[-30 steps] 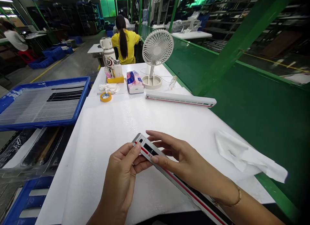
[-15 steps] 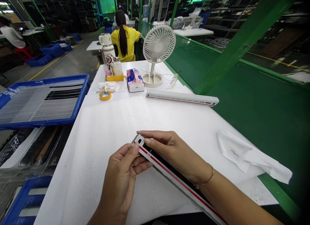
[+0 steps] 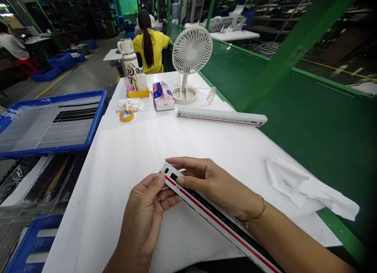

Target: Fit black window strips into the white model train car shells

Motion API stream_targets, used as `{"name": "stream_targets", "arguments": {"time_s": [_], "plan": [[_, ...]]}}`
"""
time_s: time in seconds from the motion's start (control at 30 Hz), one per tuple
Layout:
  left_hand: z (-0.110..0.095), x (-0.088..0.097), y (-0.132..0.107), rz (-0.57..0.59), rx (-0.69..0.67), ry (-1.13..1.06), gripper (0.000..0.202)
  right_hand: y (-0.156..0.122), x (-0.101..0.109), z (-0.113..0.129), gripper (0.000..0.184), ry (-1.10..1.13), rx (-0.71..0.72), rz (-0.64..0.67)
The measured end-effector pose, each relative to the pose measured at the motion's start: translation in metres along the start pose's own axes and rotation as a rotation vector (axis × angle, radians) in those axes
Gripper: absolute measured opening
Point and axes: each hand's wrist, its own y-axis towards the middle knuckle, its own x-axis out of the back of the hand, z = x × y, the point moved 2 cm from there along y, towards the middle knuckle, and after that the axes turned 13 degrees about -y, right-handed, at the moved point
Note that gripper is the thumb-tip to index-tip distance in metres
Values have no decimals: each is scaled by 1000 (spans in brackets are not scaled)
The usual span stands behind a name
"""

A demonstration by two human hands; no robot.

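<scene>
In the head view, with clock directions taken from its middle, a long white casing (image 3: pixel 216 221) with a red stripe lies on a slant over the white worktop (image 3: pixel 120 159), its far end just short of seven o'clock and its near length running out of sight toward five. The left hand (image 3: pixel 145 204), at seven o'clock, pinches that far end, thumb laid on the top face beside the stripe and fingers curled beneath. The right hand (image 3: pixel 216 184), at five o'clock, arches over the casing, its thumb on or beside the dark band (image 3: pixel 250 239) and its fingers along the far edge; whether they clasp or merely press, I cannot tell. The step in hand looks like two-handed fitting or checking of the band near the end, the left steadying while the right works. As I judge it, the next move calls for a firm left pinch and light, even right-hand pressure along the band, without twisting the casing. A second white casing (image 3: pixel 222 117) lies at two o'clock, a fan (image 3: pixel 192 49) stands at twelve, a roll of tape (image 3: pixel 127 120) lies between nine and ten, and a crumpled white sheet (image 3: pixel 294 184) spreads near four.
</scene>
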Motion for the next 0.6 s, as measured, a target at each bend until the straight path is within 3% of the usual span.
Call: {"name": "stream_targets", "arguments": {"time_s": [0.17,0.37,0.47,0.6], "plan": [[-2,-1,0,1,6,-16,15,-9,4,2,31,62,-15,16],[-3,0,0,-8,10,-38,14,-23,13,3,31,-97,-49,-103],[-4,1,0,-32,0,-46,13,-36,19,3,26,-304,2,-236],[-3,3,2,-94,-27,-63,11,-51,13,0,18,-672,221,-406]]}}
